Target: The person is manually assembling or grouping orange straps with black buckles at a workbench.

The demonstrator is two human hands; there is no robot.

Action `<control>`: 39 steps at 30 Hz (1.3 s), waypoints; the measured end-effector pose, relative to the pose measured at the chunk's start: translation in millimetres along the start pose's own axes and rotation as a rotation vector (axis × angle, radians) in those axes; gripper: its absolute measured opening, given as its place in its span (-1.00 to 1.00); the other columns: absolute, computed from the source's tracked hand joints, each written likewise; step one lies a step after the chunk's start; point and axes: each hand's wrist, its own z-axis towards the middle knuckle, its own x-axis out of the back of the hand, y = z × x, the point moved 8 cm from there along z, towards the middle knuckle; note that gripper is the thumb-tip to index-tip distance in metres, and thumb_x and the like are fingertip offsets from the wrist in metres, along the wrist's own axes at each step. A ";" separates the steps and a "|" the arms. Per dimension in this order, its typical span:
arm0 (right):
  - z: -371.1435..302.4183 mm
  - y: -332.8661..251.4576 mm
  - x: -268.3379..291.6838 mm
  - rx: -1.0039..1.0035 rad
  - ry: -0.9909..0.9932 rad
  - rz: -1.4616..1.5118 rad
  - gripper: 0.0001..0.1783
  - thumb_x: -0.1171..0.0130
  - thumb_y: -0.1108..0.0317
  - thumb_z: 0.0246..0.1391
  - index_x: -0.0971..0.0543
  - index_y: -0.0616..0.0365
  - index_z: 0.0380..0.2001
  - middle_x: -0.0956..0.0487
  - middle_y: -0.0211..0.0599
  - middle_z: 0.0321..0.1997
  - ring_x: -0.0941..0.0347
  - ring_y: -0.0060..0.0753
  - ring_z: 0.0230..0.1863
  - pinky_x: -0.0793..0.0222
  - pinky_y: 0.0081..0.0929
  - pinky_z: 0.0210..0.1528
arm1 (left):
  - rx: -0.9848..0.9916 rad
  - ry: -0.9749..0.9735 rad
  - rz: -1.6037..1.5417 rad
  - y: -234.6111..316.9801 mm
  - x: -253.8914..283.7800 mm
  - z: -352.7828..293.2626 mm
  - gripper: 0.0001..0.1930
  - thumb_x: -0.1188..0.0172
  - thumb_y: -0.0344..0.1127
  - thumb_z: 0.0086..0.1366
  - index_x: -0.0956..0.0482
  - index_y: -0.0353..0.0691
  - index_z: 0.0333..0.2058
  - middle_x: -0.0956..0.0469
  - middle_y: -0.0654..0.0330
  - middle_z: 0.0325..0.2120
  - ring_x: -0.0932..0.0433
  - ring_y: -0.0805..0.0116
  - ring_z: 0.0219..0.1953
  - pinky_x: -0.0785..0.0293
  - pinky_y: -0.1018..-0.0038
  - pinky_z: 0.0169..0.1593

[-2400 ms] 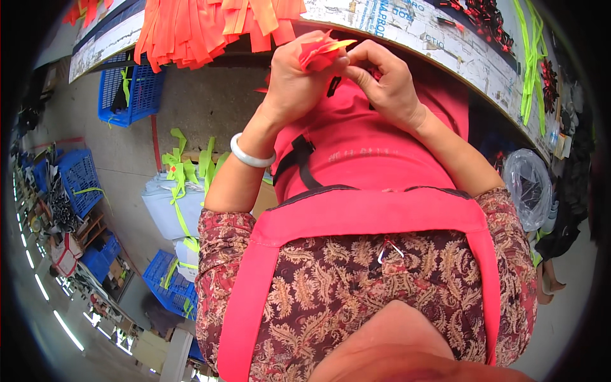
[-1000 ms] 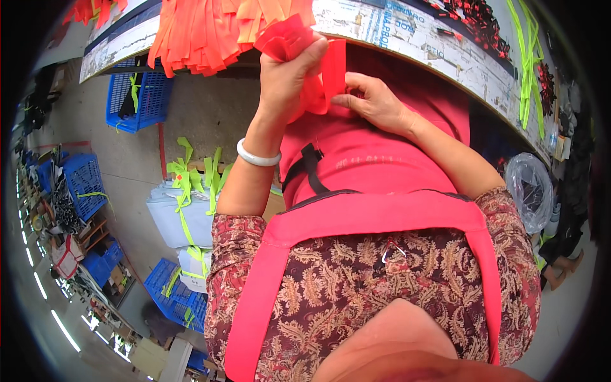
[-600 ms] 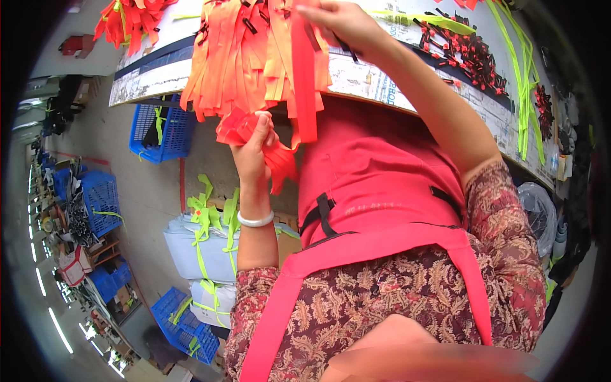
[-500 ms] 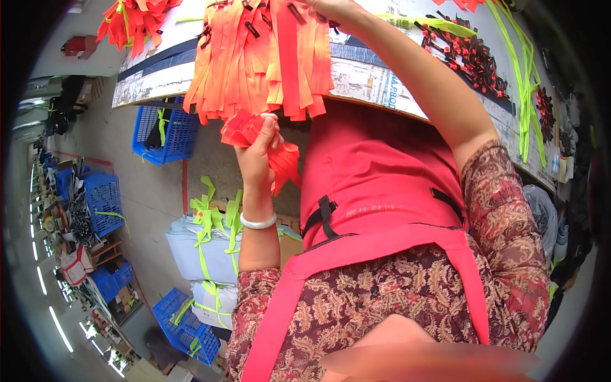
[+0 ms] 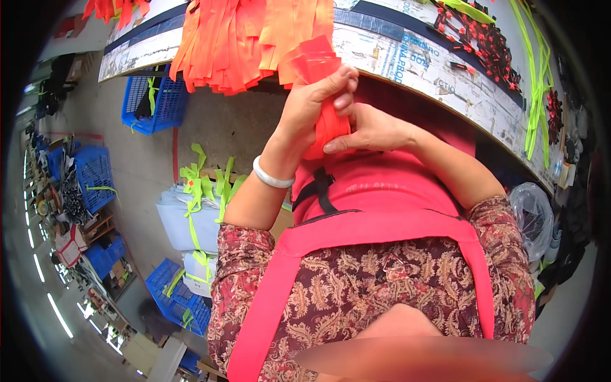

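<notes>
My left hand (image 5: 310, 107) is closed around a bundle of red-orange fabric strips (image 5: 332, 122), held in front of my red apron. The bundle's layered upper ends fan out above my fist. My right hand (image 5: 382, 129) grips the lower part of the same bundle, its thumb across the front and its other fingers hidden behind. Just beyond my hands, many orange strips (image 5: 219, 48) lie over the near edge of the worktable (image 5: 366, 54) and hang down from it.
Black and red small pieces (image 5: 480, 48) are heaped on the table at the right, beside long neon-green strips (image 5: 540, 89). Under the table's left end is a blue crate (image 5: 170, 105). Wrapped packages tied with green strips (image 5: 178, 219) and another blue crate (image 5: 168, 290) sit at my left.
My right hand has come back from the strips on the table to grip the bundle. My left hand has moved right and slightly up with it.
</notes>
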 end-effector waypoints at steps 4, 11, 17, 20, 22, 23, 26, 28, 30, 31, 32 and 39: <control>-10.0 30.1 1.6 -0.042 0.126 0.249 -0.49 -0.38 0.09 -0.09 -0.54 0.22 -0.17 -0.52 -0.33 -0.42 -0.42 -0.52 -0.34 -0.33 -0.54 -0.25 | -0.013 -0.058 0.144 -8.7 -13.2 6.7 -0.78 -0.21 -0.26 0.27 -0.55 -0.33 -0.31 -0.40 0.34 -0.67 -0.33 0.59 -0.63 -0.25 0.62 -0.53; -63.7 -6.9 81.6 0.251 0.515 -0.026 -0.70 -0.13 0.45 0.13 -0.53 0.25 -0.05 -0.63 -0.27 -0.24 -0.52 -0.53 -0.16 -0.39 -0.58 -0.03 | 0.181 -0.030 0.160 -26.1 -1.9 -1.0 -0.84 -0.16 -0.29 0.29 -0.48 -0.26 -0.28 -0.27 0.37 -0.70 -0.19 0.61 -0.69 -0.11 0.63 -0.61; -56.3 -31.7 67.0 0.446 0.732 -0.439 -0.62 -0.10 0.49 0.09 -0.54 -0.05 0.01 -0.62 -0.22 -0.21 -0.59 -0.22 -0.30 -0.53 -0.41 -0.25 | 0.250 -0.038 0.231 -30.6 -9.1 1.1 -0.85 -0.27 -0.48 0.12 -0.45 -0.22 -0.39 -0.34 0.36 -0.67 -0.28 0.58 -0.67 -0.15 0.61 -0.60; -61.0 -25.7 63.0 0.457 0.769 -0.480 -0.56 -0.11 0.49 0.08 -0.50 -0.08 0.06 -0.62 -0.23 -0.20 -0.60 -0.24 -0.27 -0.54 -0.41 -0.25 | 0.247 -0.013 0.192 -27.6 -4.1 1.0 -0.85 -0.28 -0.49 0.11 -0.45 -0.21 -0.39 -0.36 0.35 -0.65 -0.28 0.59 -0.67 -0.16 0.61 -0.60; -59.5 -16.2 58.7 0.492 0.721 -0.431 -0.58 -0.09 0.61 0.10 -0.49 0.15 0.06 -0.60 -0.13 -0.11 -0.58 -0.26 -0.12 -0.49 -0.47 -0.10 | 0.267 -0.040 0.096 -29.4 0.1 3.9 -0.83 -0.28 -0.50 0.11 -0.45 -0.21 -0.37 -0.38 0.35 -0.61 -0.28 0.59 -0.66 -0.16 0.63 -0.58; -58.9 -13.5 55.9 0.489 0.723 -0.427 -0.58 -0.09 0.61 0.10 -0.49 0.15 0.06 -0.60 -0.13 -0.11 -0.58 -0.26 -0.12 -0.49 -0.47 -0.10 | 0.272 -0.040 0.096 -30.0 1.8 3.2 -0.83 -0.28 -0.50 0.11 -0.45 -0.21 -0.37 -0.38 0.35 -0.61 -0.28 0.59 -0.66 -0.16 0.63 -0.58; -57.1 -6.9 53.2 0.444 0.742 -0.448 -0.57 -0.10 0.64 0.08 -0.48 0.20 0.06 -0.60 -0.17 -0.05 -0.56 -0.26 -0.06 -0.49 -0.46 -0.04 | 0.270 -0.094 -0.009 -30.5 -1.7 3.6 -0.81 -0.29 -0.51 0.11 -0.46 -0.21 -0.33 -0.40 0.35 -0.57 -0.28 0.60 -0.63 -0.17 0.65 -0.56; -64.8 -14.6 56.2 0.625 0.835 -0.348 -0.62 -0.15 0.53 0.09 -0.54 0.05 0.00 -0.63 -0.21 -0.20 -0.61 -0.30 -0.26 -0.54 -0.49 -0.22 | 0.248 -0.132 -0.051 -28.7 -3.9 4.1 -0.78 -0.29 -0.47 0.14 -0.46 -0.24 -0.26 -0.40 0.35 -0.56 -0.28 0.59 -0.61 -0.19 0.65 -0.53; -68.4 -12.6 60.6 0.624 0.797 -0.301 -0.69 -0.16 0.55 0.08 -0.56 0.12 -0.06 -0.63 -0.22 -0.21 -0.60 -0.34 -0.24 -0.53 -0.53 -0.20 | 0.264 -0.133 -0.083 -28.9 -8.0 0.7 -0.78 -0.26 -0.39 0.19 -0.45 -0.24 -0.21 -0.38 0.34 -0.57 -0.27 0.58 -0.61 -0.19 0.65 -0.52; -69.3 -12.1 61.8 0.623 0.760 -0.256 -0.75 -0.17 0.56 0.08 -0.57 0.19 -0.13 -0.63 -0.22 -0.21 -0.60 -0.37 -0.23 -0.51 -0.56 -0.18 | 0.279 -0.135 -0.115 -30.2 -9.5 -1.0 -0.76 -0.23 -0.31 0.24 -0.43 -0.23 -0.17 -0.36 0.33 -0.57 -0.27 0.57 -0.60 -0.18 0.65 -0.52; -68.6 -11.8 65.1 0.608 0.781 -0.176 -0.83 -0.17 0.58 0.07 -0.58 0.25 -0.22 -0.63 -0.21 -0.24 -0.59 -0.39 -0.21 -0.48 -0.60 -0.15 | 0.283 -0.134 -0.116 -31.4 -6.6 -0.9 -0.76 -0.23 -0.31 0.24 -0.43 -0.23 -0.17 -0.36 0.33 -0.57 -0.27 0.57 -0.60 -0.18 0.65 -0.52; -46.7 14.5 68.1 0.115 0.618 0.434 -0.80 -0.09 0.35 0.22 -0.56 0.28 -0.23 -0.53 -0.46 -0.38 -0.42 -0.64 -0.31 -0.37 -0.66 -0.18 | -0.303 0.072 0.527 13.4 8.1 -6.9 -0.94 -0.23 -0.50 0.22 -0.57 -0.32 -0.32 -0.53 0.35 -0.45 -0.44 0.60 -0.43 -0.36 0.63 -0.37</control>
